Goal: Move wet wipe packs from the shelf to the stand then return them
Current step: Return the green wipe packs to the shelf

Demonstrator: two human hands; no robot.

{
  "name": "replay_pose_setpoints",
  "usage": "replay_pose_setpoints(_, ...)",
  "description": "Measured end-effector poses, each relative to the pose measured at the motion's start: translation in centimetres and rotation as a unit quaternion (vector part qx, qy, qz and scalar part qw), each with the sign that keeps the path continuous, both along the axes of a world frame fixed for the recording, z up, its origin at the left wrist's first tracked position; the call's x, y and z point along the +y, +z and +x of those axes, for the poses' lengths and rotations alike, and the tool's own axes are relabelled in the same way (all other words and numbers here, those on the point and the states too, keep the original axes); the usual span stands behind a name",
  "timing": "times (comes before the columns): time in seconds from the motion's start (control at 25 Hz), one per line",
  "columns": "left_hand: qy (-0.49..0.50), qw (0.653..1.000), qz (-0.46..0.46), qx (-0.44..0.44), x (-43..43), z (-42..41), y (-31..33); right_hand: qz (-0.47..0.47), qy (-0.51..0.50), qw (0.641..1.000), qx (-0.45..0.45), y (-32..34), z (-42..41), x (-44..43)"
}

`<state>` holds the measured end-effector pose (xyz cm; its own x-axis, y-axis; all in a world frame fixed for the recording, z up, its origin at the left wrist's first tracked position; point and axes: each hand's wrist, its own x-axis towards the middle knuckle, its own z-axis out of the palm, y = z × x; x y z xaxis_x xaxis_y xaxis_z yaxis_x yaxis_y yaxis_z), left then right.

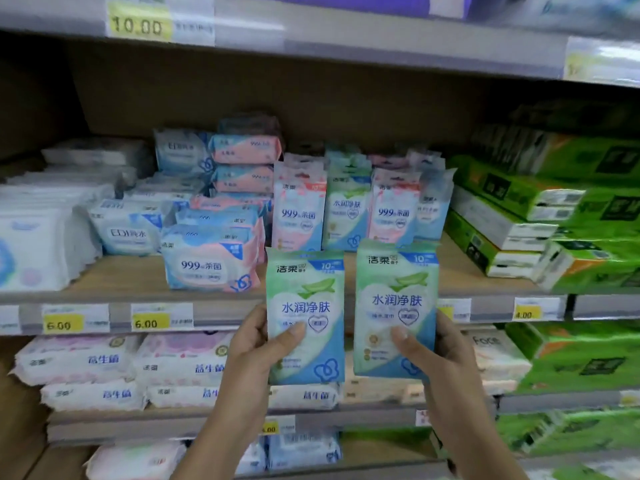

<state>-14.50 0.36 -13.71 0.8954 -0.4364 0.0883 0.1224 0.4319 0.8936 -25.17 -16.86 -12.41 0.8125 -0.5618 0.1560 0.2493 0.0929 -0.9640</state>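
Head, left hand (252, 345) pinching left pack (305, 306), right hand (441, 355) pinching right pack (396, 299), stocked shelf (121, 276)

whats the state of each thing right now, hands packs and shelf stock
left hand, grips left pack, thumb on its front
right hand, grips right pack, thumb on its front
left pack, upright, off the shelf
right pack, upright, beside the left pack
shelf packs, standing in a row
flat packs, lying stacked
green bundles, stacked at right
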Motion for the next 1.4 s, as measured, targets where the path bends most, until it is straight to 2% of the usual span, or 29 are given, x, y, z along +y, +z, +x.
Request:
replay_pose_setpoints(0.28, -0.015, 0.999, -0.010, -0.044, -3.2, 5.2, 2.4, 0.008, -0.026, 0.999, -0.038, 1.1, 4.4, -3.4)
replay_pose_setpoints(0.36, -0.011, 0.999, -0.004, -0.045, -5.1, 5.9, 3.1, 0.038, -0.033, 0.997, -0.056, 1.7, 4.8, -4.8)
replay_pose_setpoints(0.52, 0.017, 0.995, 0.046, -0.085, -10.4, 7.4, 4.6, 0.028, -0.008, 0.996, -0.088, 3.0, 6.6, -6.9)
replay_pose_setpoints(0.64, 0.039, 0.994, 0.058, -0.084, -13.7, 8.7, 5.3, 0.014, -0.015, 0.998, -0.065, 3.6, 9.0, -7.8)
replay_pose_setpoints(0.76, 0.061, 0.990, 0.084, -0.100, -15.1, 9.7, 5.3, 0.014, -0.011, 0.999, -0.051, 3.7, 11.0, -8.6)
replay_pose_setpoints(0.92, 0.082, 0.971, 0.164, -0.152, -15.0, 10.5, 4.1, 0.027, -0.005, 0.999, -0.039, 3.0, 12.5, -9.2)
replay_pose_setpoints(1.16, 0.123, 0.893, 0.316, -0.296, -14.3, 9.7, 4.7, 0.033, 0.017, 0.999, -0.026, 2.6, 13.0, -9.8)
replay_pose_setpoints(1.24, 0.143, 0.842, 0.389, -0.345, -13.7, 9.2, 5.2, 0.029, 0.017, 0.999, -0.031, 2.5, 13.0, -9.9)
replay_pose_setpoints(1.36, 0.231, 0.734, 0.501, -0.396, -12.8, 8.8, 5.7, -0.001, 0.010, 1.000, -0.030, 2.3, 13.3, -9.4)
replay_pose_setpoints(1.4, 0.247, 0.725, 0.507, -0.396, -12.6, 9.0, 5.7, -0.015, 0.004, 1.000, -0.027, 2.3, 13.5, -9.2)
